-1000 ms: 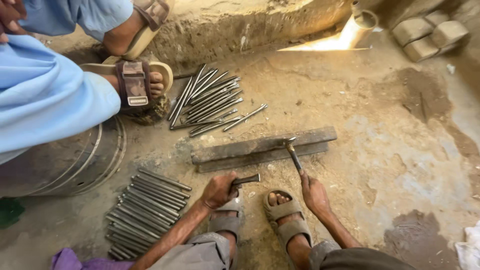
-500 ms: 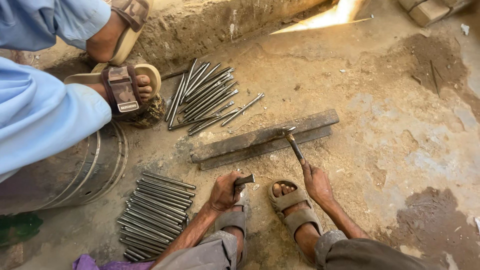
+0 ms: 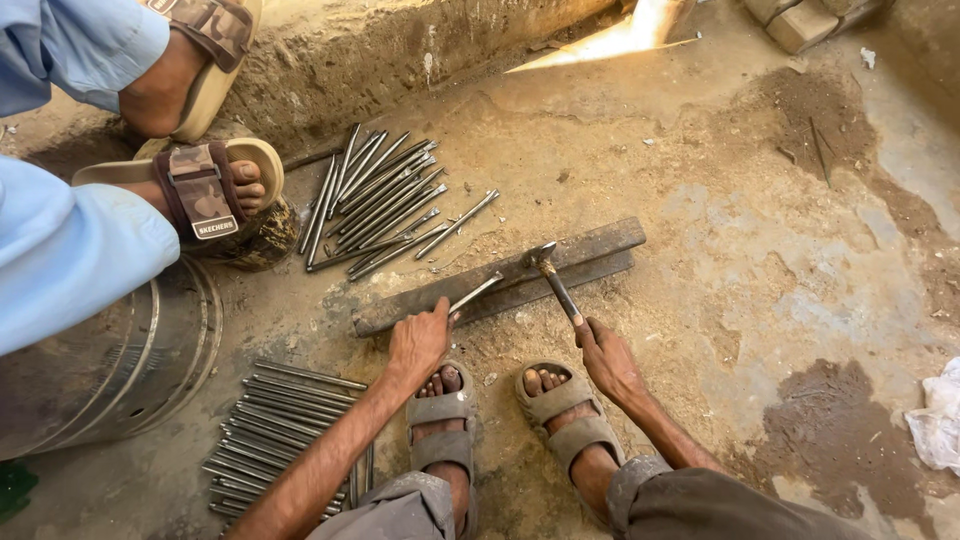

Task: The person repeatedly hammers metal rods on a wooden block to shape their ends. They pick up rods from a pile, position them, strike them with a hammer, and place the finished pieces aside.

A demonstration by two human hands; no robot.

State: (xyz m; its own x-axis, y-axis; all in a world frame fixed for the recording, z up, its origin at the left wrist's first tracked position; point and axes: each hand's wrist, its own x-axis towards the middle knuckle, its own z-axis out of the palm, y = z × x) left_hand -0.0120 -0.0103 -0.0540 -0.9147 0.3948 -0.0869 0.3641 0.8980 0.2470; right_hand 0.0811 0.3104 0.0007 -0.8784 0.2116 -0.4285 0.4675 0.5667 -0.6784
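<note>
Reaching forward with the arm nearly straight, the left hand [image 3: 418, 340] pinches a thin grey metal rod [image 3: 474, 293] whose far end lies on the long dark steel bar [image 3: 600, 243] on the dirt floor. The right hand [image 3: 607, 358], wrist cocked, grips a small wooden-handled hammer [image 3: 556, 282], its head touching the bar.

Saw a thin metal rod [image 3: 476, 293], grey w/ dull shine, lying tilted across the iron bar [image 3: 500, 278], near end pinched in the left hand [image 3: 418, 340]. Iron bar was long, flat, rusty-dark, lying diagonal on the dirt floor. Hammer [image 3: 556, 283], small steel head, wood handle, sat head-down on the bar, handle gripped by the right hand [image 3: 606, 358].
</note>
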